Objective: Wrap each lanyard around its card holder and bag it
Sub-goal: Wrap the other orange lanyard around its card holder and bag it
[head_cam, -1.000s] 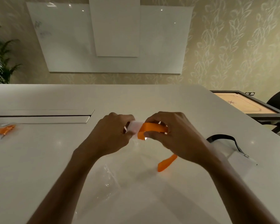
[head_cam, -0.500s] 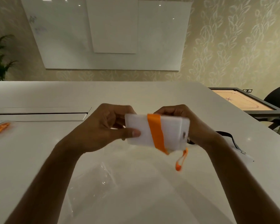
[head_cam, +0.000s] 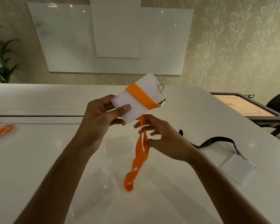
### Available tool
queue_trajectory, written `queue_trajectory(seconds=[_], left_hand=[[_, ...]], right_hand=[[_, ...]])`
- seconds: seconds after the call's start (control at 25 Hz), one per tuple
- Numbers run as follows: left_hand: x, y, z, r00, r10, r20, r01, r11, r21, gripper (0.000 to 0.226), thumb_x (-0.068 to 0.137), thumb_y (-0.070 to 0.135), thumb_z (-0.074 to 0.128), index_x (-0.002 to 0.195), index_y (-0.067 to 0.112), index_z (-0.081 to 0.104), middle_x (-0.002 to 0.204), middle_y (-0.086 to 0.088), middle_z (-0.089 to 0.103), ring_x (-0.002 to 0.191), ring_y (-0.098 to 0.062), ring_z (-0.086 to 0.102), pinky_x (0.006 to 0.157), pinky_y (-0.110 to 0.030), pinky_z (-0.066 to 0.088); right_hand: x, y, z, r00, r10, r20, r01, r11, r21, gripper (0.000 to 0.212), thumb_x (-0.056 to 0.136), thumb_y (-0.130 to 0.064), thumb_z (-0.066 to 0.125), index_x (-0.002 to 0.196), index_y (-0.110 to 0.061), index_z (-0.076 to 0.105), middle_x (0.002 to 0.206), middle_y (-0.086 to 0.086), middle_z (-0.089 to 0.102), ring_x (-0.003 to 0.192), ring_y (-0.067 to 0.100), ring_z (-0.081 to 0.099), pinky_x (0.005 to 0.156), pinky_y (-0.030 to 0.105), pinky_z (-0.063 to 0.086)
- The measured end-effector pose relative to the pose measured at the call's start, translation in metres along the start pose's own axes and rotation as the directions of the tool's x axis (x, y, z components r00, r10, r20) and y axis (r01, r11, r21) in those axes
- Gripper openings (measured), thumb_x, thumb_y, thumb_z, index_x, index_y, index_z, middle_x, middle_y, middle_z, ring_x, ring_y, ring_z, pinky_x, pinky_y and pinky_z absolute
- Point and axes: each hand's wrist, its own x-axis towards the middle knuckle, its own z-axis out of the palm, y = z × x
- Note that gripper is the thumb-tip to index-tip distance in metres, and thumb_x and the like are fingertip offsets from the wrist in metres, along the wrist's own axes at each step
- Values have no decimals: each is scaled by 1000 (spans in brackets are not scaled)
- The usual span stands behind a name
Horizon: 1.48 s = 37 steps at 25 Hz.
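My left hand (head_cam: pixel 98 120) grips the lower left end of a white card holder (head_cam: pixel 136 101), raised and tilted above the white table (head_cam: pixel 39 159). One turn of orange lanyard (head_cam: pixel 140 155) crosses the holder, and the rest hangs in a long loop down to the table. My right hand (head_cam: pixel 161 138) pinches that hanging strap just below the holder. Clear plastic bags (head_cam: pixel 97 183) lie flat on the table under my hands. A second white card holder (head_cam: pixel 236 165) with a black lanyard (head_cam: pixel 216 140) lies at the right.
A bagged orange lanyard (head_cam: pixel 2 130) lies at the table's left edge. A cable slot (head_cam: pixel 36 116) runs across the table's left half. Beyond the right edge stand a carrom board table (head_cam: pixel 242 105) and a dark chair (head_cam: pixel 279 102). A plant (head_cam: pixel 0 59) stands at the far left.
The card holder has been lifted and tilted up to the right. Much more orange strap now hangs free. My right hand has left the holder's right end and pinches the strap below it.
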Motion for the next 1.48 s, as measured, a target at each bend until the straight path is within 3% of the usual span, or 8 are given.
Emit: queue_trajectory(seconds=[0.2,0.28,0.4,0.56,0.72,0.92,1.24,1.48], left_hand=[[1,2,-4,998,5,-69,-9,998,-56,32,70,26,71,98,13,68,90,0,74,86,-20,71,60,-22,54],[1,0,-1,999,17,-50,-17,1000,-1,35,70,25,71,101,9,67,93,-4,72,86,-21,70,60,-23,54],[1,-3,3,998,48,-45,-42,991,125,33,77,20,71,107,8,65,98,-4,71,88,-20,70,61,-25,58],[2,-5,0,986,132,-99,-98,952,289,28,79,22,72,105,13,63,96,-1,68,84,-16,69,61,-23,59],[4,-6,-9,969,220,-114,-146,879,453,20,80,27,73,94,18,62,85,9,67,72,-6,68,59,-15,56],[4,-14,-12,954,291,75,-261,681,684,11,82,20,73,88,16,64,78,7,65,71,-6,65,61,-25,57],[-4,-12,1,834,31,550,-357,791,496,20,77,35,68,90,21,70,83,12,71,82,-7,67,74,-22,56],[-8,0,1,889,112,445,-227,950,215,17,74,17,69,91,19,68,85,3,72,79,-14,70,70,-21,55]], right_hand=[[-4,14,4,976,154,156,-110,960,-257,67,84,-11,70,140,-32,41,124,-8,61,114,9,59,92,30,52],[-3,7,10,997,79,-22,-81,989,-122,68,84,-28,75,141,-36,39,128,-13,59,118,-2,54,93,22,45],[0,-5,22,975,3,-224,41,980,194,26,91,-27,67,116,-30,64,111,-16,72,108,-1,64,96,24,48],[-2,-20,21,977,180,-112,-89,828,554,17,99,-18,55,98,-15,72,74,0,72,76,13,70,84,27,55],[-9,-30,6,978,196,-66,-127,823,554,18,96,-17,59,98,-4,72,57,-4,53,55,11,53,65,23,50],[-19,-44,-21,986,-14,-168,98,861,500,15,91,-22,66,92,-8,73,56,-6,54,52,9,49,55,17,45],[-15,-26,-44,951,-4,-310,199,777,598,30,98,-29,48,119,-16,66,103,3,74,55,7,53,63,22,48],[-7,-3,-28,983,89,-159,41,742,669,57,97,-54,24,119,-22,66,114,7,72,102,25,69,83,40,56]])
